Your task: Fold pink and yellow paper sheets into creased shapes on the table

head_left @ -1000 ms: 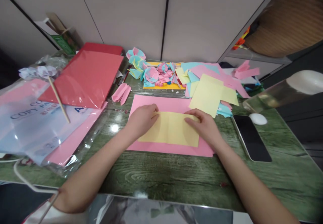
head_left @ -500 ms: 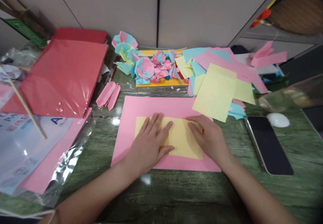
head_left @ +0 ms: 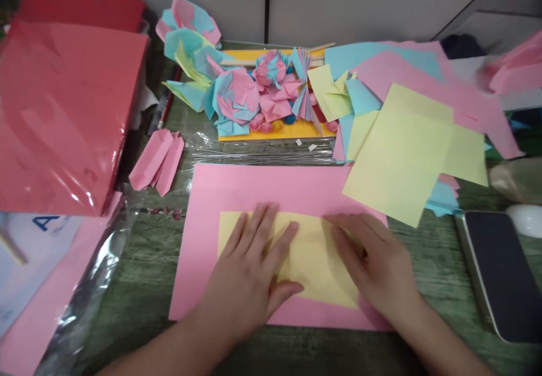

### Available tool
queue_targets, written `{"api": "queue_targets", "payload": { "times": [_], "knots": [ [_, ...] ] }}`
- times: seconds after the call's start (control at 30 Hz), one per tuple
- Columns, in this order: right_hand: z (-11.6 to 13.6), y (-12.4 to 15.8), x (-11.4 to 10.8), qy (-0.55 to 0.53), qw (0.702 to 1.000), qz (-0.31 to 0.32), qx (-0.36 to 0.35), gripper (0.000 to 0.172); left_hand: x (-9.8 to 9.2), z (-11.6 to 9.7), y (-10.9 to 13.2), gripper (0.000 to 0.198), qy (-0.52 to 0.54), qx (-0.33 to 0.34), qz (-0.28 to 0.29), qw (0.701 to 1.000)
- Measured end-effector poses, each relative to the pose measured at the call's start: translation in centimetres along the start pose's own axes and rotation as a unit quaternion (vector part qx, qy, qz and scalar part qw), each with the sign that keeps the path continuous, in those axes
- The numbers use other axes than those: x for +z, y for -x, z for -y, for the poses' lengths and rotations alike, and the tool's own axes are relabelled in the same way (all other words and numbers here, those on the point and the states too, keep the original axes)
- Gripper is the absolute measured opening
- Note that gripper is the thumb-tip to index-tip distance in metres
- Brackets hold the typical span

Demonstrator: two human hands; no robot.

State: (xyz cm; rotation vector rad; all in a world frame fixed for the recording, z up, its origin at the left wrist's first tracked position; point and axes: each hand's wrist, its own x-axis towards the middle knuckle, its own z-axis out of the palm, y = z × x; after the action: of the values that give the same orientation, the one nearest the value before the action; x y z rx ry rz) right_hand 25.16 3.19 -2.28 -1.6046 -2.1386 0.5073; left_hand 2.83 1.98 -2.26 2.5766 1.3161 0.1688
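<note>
A yellow sheet of paper (head_left: pixel 313 257) lies on a larger pink sheet (head_left: pixel 271 187) in front of me. Pressed flat on its left part is my left hand (head_left: pixel 245 269), with the fingers stretched out and apart. My right hand (head_left: pixel 376 257) is at the upper right edge of the yellow sheet, its fingers bent and closed together on the paper there. The right end of the yellow sheet is partly covered by that hand. A faint crease runs down the sheet near my left fingertips.
Beyond the pink sheet sit folded paper flowers (head_left: pixel 237 94) and thin wires (head_left: pixel 262 157). Loose yellow sheets (head_left: pixel 398 150) overlap its upper right corner. A phone (head_left: pixel 499 269) lies at right, a red packet (head_left: pixel 71 110) at left, and a folded pink piece (head_left: pixel 156 161) nearby.
The view has moved closer and tilted down, so everything looks larger. My left hand stays flat on the yellow sheet, and my right hand stays at its upper right edge.
</note>
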Motion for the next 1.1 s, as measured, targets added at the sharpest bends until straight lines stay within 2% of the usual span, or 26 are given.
{"api": "queue_targets", "payload": {
  "times": [0.4, 1.1],
  "knots": [
    [0.04, -0.02, -0.12, 0.0, 1.0, 0.004, 0.007, 0.029, 0.07, 0.32, -0.01, 0.078, -0.026, 0.003, 0.003, 1.0],
    [0.1, -0.06, 0.0, 0.014, 1.0, 0.002, 0.013, 0.028, 0.11, 0.4, -0.14, 0.08, -0.04, 0.0, 0.008, 0.999]
  ]
}}
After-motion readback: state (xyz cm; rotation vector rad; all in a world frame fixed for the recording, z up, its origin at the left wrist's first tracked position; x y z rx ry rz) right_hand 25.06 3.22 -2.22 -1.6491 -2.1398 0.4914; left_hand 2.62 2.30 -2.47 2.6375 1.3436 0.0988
